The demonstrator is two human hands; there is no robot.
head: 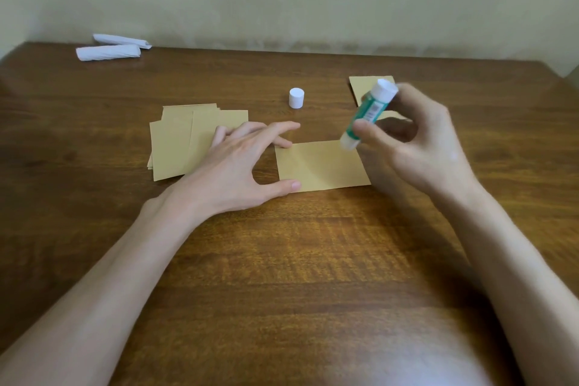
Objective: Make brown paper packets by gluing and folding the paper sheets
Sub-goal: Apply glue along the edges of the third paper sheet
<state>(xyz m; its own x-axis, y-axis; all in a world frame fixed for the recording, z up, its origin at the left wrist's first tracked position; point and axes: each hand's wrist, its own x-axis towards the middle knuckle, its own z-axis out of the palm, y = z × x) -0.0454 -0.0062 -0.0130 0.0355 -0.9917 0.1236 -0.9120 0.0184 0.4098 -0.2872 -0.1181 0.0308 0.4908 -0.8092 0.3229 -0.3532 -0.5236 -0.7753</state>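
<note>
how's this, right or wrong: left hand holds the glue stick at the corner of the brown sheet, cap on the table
Wrong hand: the head view shows the right hand holds the glue stick at the corner of the brown sheet, cap on the table.

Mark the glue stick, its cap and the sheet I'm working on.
glue stick (369, 110): head view, green label at mid-barrel.
cap (296, 98): head view, its white side wall.
sheet (322, 166): head view, bare middle of its face.
</note>
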